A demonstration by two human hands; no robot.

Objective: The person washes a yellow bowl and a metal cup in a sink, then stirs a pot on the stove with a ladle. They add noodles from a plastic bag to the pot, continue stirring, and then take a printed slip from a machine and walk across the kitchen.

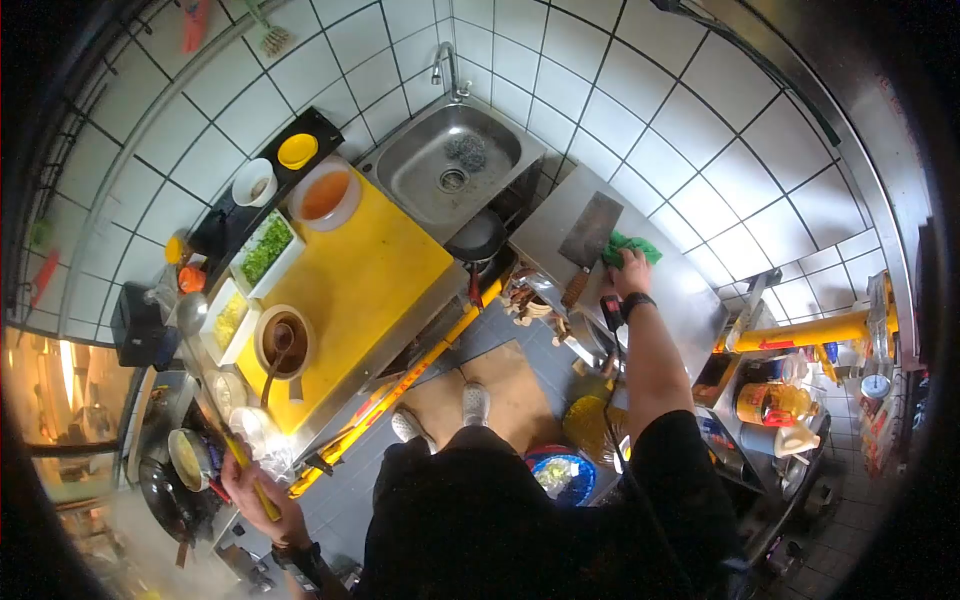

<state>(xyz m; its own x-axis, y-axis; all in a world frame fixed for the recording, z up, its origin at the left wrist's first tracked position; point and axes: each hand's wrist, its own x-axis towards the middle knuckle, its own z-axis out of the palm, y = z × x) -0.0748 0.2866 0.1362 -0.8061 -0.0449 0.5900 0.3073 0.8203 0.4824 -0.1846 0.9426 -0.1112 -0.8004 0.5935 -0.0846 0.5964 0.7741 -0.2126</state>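
Observation:
My left hand (262,500) is wrapped round the yellow handle of a long metal ladle (213,385), whose bowl points up toward the containers at the left. On the steel counter (672,308) at the right, my right hand (630,275) rests on a green cloth (634,247), fingers partly hidden against it. A cleaver (592,228) with a wooden handle lies just left of that hand. On the yellow board (375,250) stand a pot of brown sauce (284,342) with a spoon in it and a white tray of chopped greens (266,250).
A steel sink (450,165) sits at the back corner. The yellow bar (395,390) runs along the board's front. Pans (165,495) stand at the lower left. Bottles (775,403) crowd the right, and a blue basin (562,478) is on the floor near my legs.

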